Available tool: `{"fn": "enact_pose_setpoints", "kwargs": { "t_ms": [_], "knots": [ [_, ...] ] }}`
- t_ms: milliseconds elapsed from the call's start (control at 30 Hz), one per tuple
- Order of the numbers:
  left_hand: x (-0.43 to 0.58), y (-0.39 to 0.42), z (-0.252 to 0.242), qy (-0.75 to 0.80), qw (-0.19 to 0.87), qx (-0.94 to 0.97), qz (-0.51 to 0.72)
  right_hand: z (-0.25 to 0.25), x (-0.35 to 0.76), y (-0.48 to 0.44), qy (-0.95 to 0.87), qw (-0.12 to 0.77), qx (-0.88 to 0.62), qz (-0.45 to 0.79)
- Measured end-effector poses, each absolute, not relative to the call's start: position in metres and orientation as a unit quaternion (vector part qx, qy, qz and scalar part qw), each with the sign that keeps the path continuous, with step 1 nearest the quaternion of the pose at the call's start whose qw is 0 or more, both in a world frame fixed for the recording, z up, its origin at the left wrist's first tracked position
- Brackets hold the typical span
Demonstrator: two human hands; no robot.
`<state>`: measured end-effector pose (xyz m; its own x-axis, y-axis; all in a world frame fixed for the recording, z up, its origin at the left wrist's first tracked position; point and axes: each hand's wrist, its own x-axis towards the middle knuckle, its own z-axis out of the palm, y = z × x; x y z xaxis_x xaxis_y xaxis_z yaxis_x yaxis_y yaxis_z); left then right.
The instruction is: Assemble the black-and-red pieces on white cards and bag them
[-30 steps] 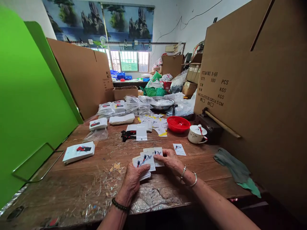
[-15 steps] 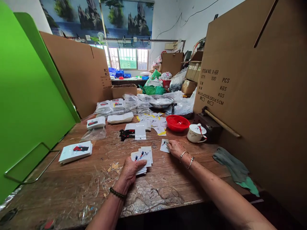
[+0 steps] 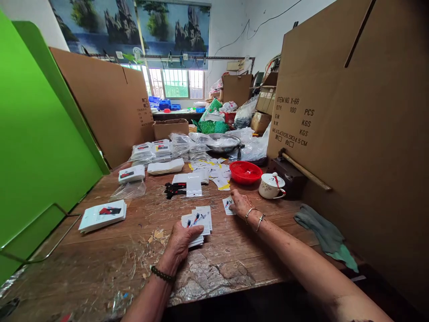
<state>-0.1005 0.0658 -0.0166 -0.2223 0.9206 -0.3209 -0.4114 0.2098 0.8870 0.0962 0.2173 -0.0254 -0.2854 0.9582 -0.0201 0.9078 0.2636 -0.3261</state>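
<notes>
My left hand (image 3: 180, 239) is closed on a small stack of printed cards (image 3: 202, 220), thumb on top, low over the table. Black and red pictures show on the white cards. My right hand (image 3: 241, 205) is farther forward, its fingers bent over the right side of a single printed card (image 3: 228, 206) at the table surface. The fingertips are partly hidden. Beyond the hands lie black and red tools (image 3: 175, 190), partly under a white packet (image 3: 194, 185). Several loose cards with yellow edges (image 3: 219, 172) are spread behind that.
A red basket (image 3: 246, 173) and a lidded cup (image 3: 272, 185) stand right of the cards. A grey cloth (image 3: 320, 230) lies at the right. Stacked white packets (image 3: 103, 215) sit at the left. Cardboard (image 3: 335, 134) and a green panel (image 3: 40, 125) flank the table (image 3: 228, 259).
The view has turned slightly, so everything sits a little farther left. My right hand has shifted slightly forward over the single card. My left hand keeps its hold on the stack.
</notes>
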Motion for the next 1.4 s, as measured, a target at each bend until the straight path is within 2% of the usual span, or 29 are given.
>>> {"fn": "enact_pose_setpoints", "kwargs": {
  "t_ms": [200, 300, 400, 467, 533, 800, 933, 1000, 1133, 1400],
  "knots": [
    [-0.101, 0.066, -0.016, 0.524, 0.573, 0.247, 0.580, -0.019, 0.101, 0.214, -0.780, 0.100, -0.604, 0.126],
    [-0.100, 0.067, -0.016, 0.518, 0.580, 0.242, 0.580, -0.014, 0.096, 0.205, -0.786, 0.149, -0.589, 0.115],
    [-0.097, 0.067, -0.015, 0.506, 0.582, 0.239, 0.589, -0.011, 0.079, 0.191, -0.799, 0.210, -0.497, 0.265],
    [-0.096, 0.067, -0.014, 0.498, 0.583, 0.241, 0.595, -0.012, 0.064, 0.183, -0.782, 0.207, -0.438, 0.393],
    [-0.097, 0.066, -0.014, 0.495, 0.584, 0.238, 0.598, -0.013, 0.052, 0.180, -0.768, 0.196, -0.422, 0.440],
    [-0.112, 0.059, -0.017, 0.511, 0.561, 0.170, 0.628, -0.020, 0.050, 0.204, -0.759, 0.217, -0.541, 0.290],
    [-0.109, 0.061, -0.023, 0.510, 0.550, 0.171, 0.638, -0.018, 0.047, 0.190, -0.775, 0.246, -0.534, 0.231],
    [-0.106, 0.063, -0.026, 0.513, 0.538, 0.173, 0.646, -0.016, 0.041, 0.178, -0.790, 0.260, -0.481, 0.278],
    [-0.101, 0.063, -0.029, 0.501, 0.532, 0.179, 0.659, -0.018, 0.028, 0.160, -0.747, 0.237, -0.406, 0.470],
    [-0.110, 0.048, -0.020, 0.498, 0.547, 0.157, 0.654, -0.029, 0.022, 0.159, -0.721, 0.235, -0.432, 0.488]
  ]
}}
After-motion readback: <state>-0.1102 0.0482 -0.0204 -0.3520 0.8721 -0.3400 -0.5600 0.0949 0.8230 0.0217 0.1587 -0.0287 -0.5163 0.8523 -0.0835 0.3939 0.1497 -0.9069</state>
